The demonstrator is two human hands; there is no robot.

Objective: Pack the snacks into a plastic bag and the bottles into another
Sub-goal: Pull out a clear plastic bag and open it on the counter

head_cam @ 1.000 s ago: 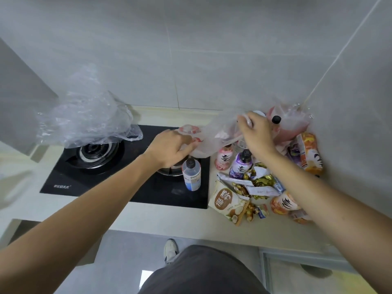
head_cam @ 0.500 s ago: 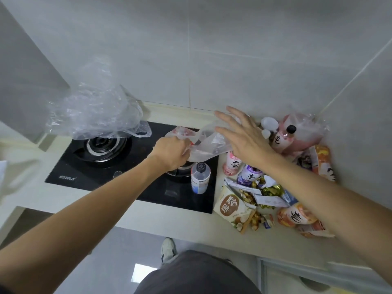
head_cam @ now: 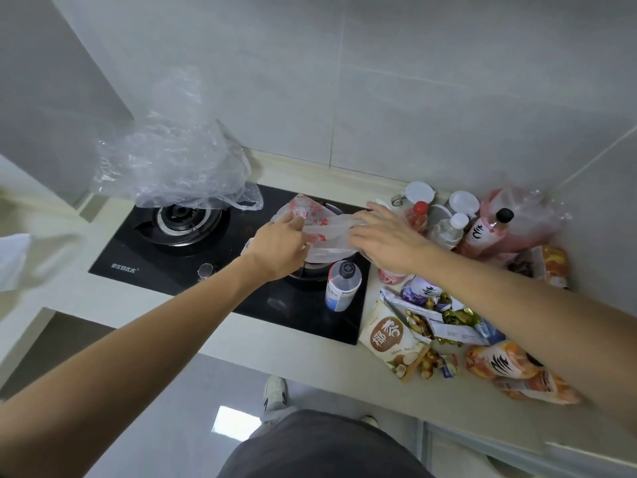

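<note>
A white plastic bag with red print [head_cam: 319, 232] lies over the right burner of the black stove [head_cam: 144, 260]. My left hand [head_cam: 275, 244] grips its left side. My right hand [head_cam: 382, 236] rests on its right side with fingers spread out flat. A small bottle with a blue label [head_cam: 341, 286] stands on the stove just below the bag. Several bottles [head_cam: 482, 229] stand in the corner to the right. Snack packets [head_cam: 393, 338] lie heaped on the counter under my right forearm. A clear plastic bag [head_cam: 172, 167] sits over the left burner.
Tiled walls close in the back and the right side of the counter [head_cam: 275, 350]. White lids [head_cam: 418, 192] lie by the back wall. A pink-tinted bag [head_cam: 527, 215] sits behind the bottles. Below the counter edge are the floor and my shoe [head_cam: 274, 395].
My right hand let go of something near the bottles, swung left with fingers spread, and now lies on the printed bag. My left hand has kept its grip on the bag.
</note>
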